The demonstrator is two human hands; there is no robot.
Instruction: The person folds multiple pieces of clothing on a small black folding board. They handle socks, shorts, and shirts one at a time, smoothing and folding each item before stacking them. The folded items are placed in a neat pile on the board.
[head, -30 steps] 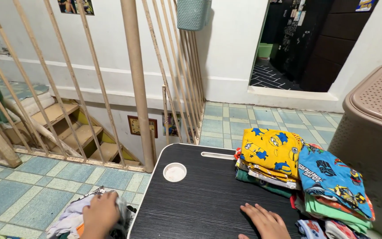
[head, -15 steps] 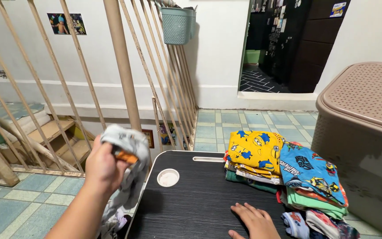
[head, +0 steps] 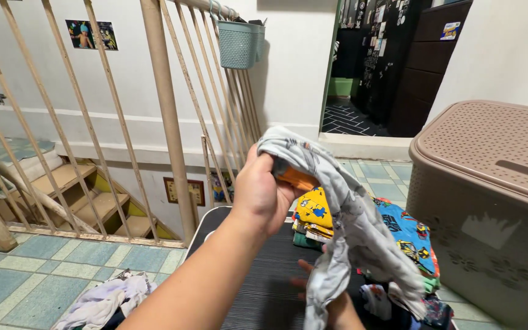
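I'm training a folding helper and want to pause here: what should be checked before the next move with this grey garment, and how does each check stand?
1. Left hand has a firm hold on the grey garment: ok, fingers closed around its bunched top.
2. Garment hangs free of the floor pile: ok, it is lifted above the table.
3. Right hand has a hold on the lower end: cannot tell, the cloth hides most of it.
4. Bare space on the black table: ok, the near left part is bare.
5. Folded stacks undisturbed: cannot tell, the garment covers part of them.
6. Garment's shape and edges found: not ok, it is crumpled.
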